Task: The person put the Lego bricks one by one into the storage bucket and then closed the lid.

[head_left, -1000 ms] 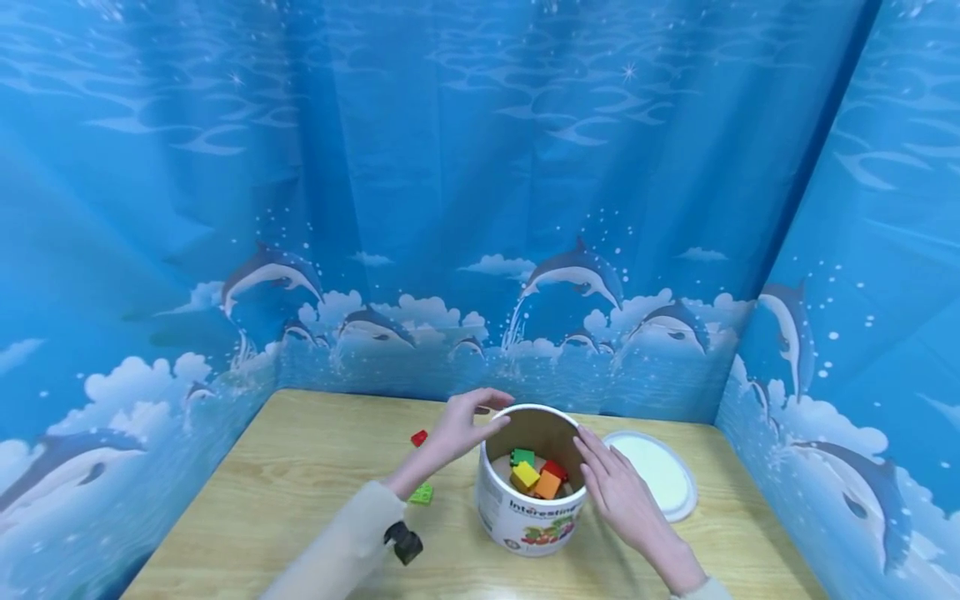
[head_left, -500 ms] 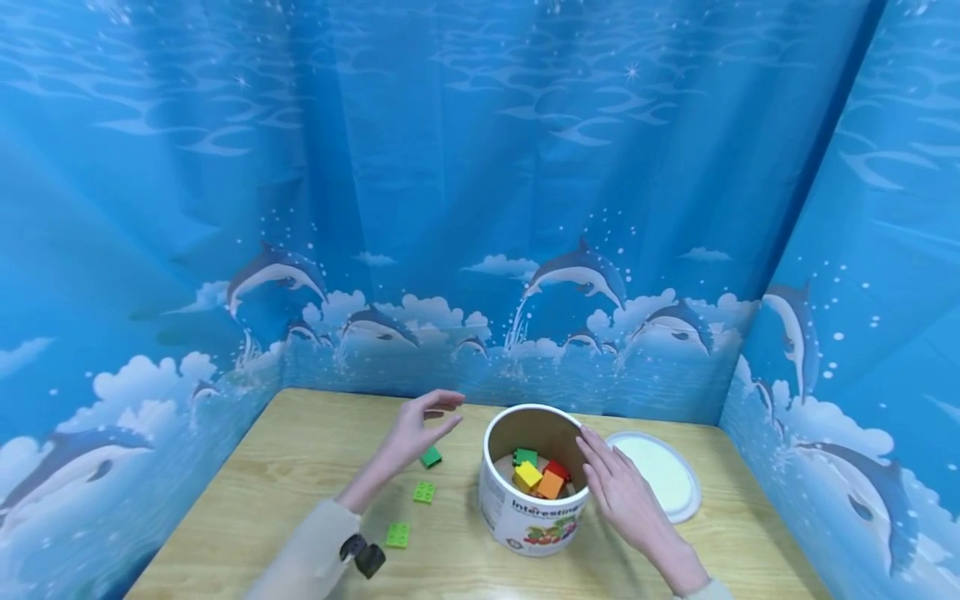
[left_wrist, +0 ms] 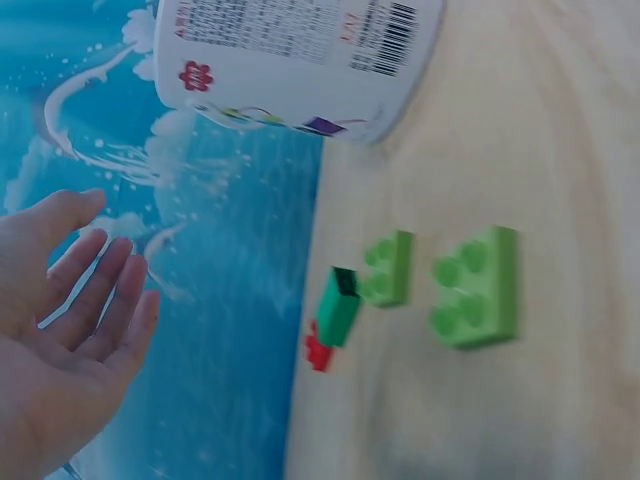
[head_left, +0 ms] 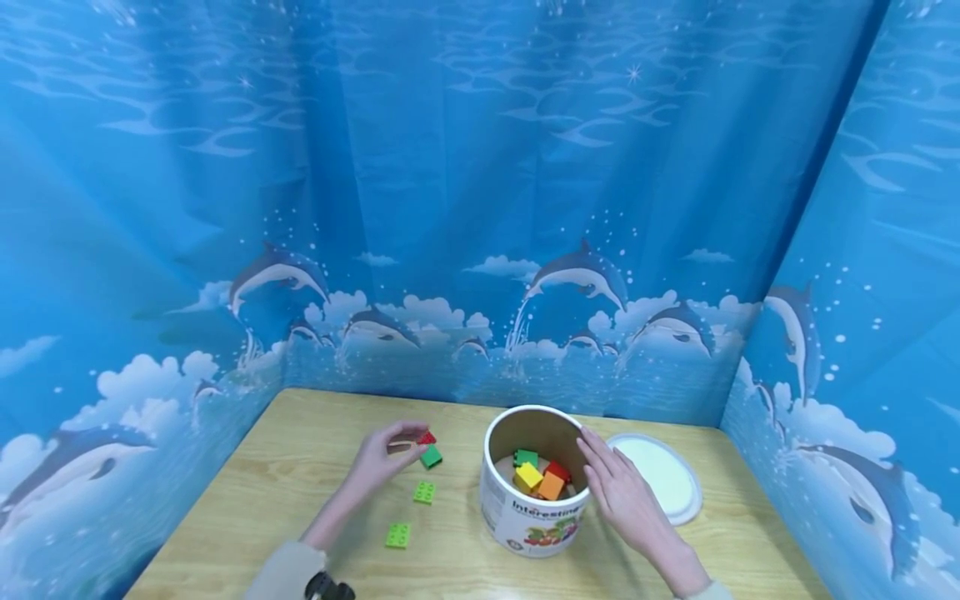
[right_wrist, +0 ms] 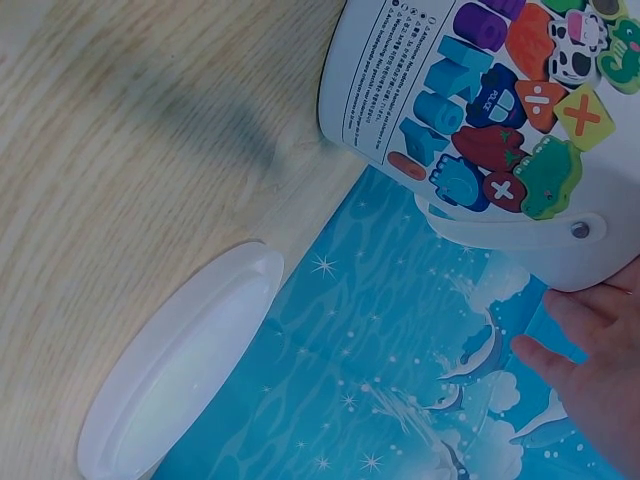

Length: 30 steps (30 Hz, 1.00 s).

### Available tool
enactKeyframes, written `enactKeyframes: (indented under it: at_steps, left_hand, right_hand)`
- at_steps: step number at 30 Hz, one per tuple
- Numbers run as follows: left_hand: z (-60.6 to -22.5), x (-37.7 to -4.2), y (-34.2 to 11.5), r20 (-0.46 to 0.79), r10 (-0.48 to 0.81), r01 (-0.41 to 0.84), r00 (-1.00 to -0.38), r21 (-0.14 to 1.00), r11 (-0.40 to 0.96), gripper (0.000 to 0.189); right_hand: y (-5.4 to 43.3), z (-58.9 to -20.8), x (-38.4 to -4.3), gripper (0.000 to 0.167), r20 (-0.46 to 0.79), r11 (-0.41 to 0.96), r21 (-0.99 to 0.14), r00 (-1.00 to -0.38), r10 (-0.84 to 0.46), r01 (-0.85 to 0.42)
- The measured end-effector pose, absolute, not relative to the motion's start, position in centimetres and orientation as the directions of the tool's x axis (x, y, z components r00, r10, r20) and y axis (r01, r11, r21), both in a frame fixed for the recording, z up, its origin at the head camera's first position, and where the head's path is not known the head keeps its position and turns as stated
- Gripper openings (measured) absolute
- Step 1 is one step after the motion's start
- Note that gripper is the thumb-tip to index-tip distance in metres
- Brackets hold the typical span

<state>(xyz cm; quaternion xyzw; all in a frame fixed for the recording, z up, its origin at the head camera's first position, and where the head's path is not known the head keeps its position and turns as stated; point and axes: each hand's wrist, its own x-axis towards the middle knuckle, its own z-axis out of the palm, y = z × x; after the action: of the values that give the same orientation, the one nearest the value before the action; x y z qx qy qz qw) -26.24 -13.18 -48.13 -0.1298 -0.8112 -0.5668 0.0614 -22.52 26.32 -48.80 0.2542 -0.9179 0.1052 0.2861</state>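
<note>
My left hand [head_left: 384, 458], thumb and fingers apart, is over the table beside a red brick [head_left: 427, 437] and a dark green brick [head_left: 431, 457]. In the left wrist view its fingers look relaxed around nothing. Two light green bricks [head_left: 424, 492] lie nearer the front, the closer one [left_wrist: 485, 290] with studs showing. A white printed bucket [head_left: 536, 533] stands upright, uncovered. Inside are a green brick [head_left: 526, 458], a yellow one [head_left: 528, 477], an orange one [head_left: 551, 485] and a red one [head_left: 558, 469]. My right hand [head_left: 626, 500] rests its straight fingers on the bucket's right rim.
A round white lid [head_left: 660, 475] lies on the wooden table [head_left: 300, 467] right of the bucket. The bucket's white handle [right_wrist: 560, 230] hangs along its side. A blue dolphin-print curtain [head_left: 420, 208] stands behind and at both sides.
My left hand has moved left and down from above the bucket's rim to the loose bricks, uncovering the green ones. The right hand stays at the rim.
</note>
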Motion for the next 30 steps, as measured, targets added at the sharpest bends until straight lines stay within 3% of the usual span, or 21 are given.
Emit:
enactKeyframes:
  at_steps: [5,15,30]
  left_hand:
    - [-50.0,-25.3,-14.4,0.17,0.16,0.212,-0.972,0.931,0.297,0.038]
    - [-53.2,-23.4,-16.7,0.147,0.305,0.242,-0.941,0.922,0.302,0.043]
    - [-54.8,-21.5,-17.3,0.005,0.435,0.226,-0.9,0.86,0.458,0.046]
  right_hand:
    - [26.3,-48.9,-22.6,0.046,0.585,0.845,-0.041,-0.698,-0.413,-0.533]
    - [26.3,-48.9,-22.5,0.046,0.589,0.845,-0.036,-0.695,-0.413,-0.533]
    - [26.2,-48.8,-22.5,0.046,0.592,0.852,-0.04,-0.7,-0.401,-0.522]
